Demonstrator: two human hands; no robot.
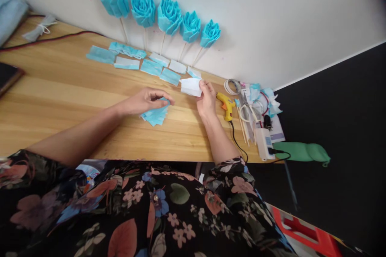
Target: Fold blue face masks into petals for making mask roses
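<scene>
A white rectangular piece of thin mask-like fabric [190,87] is pinched between the thumb and fingers of my right hand [206,98], held just above the table. My left hand [147,101] is curved with thumb and fingers apart, over a fanned stack of light-blue fabric pieces [155,117]. Whether its fingertips touch the stack I cannot tell. Beyond my hands, several flat blue and white pieces [151,67] lie in rows, with a gathered blue strip [128,50] behind them. Several blue fabric roses [142,7] on thin sticks lean against the wall.
To the right lie a yellow glue gun [226,106], a tape roll [232,86], white-handled scissors [247,111], thin sticks [242,124] and a white power strip [264,143]. At far left are a dark phone [9,77] and a tied grey bundle [40,28].
</scene>
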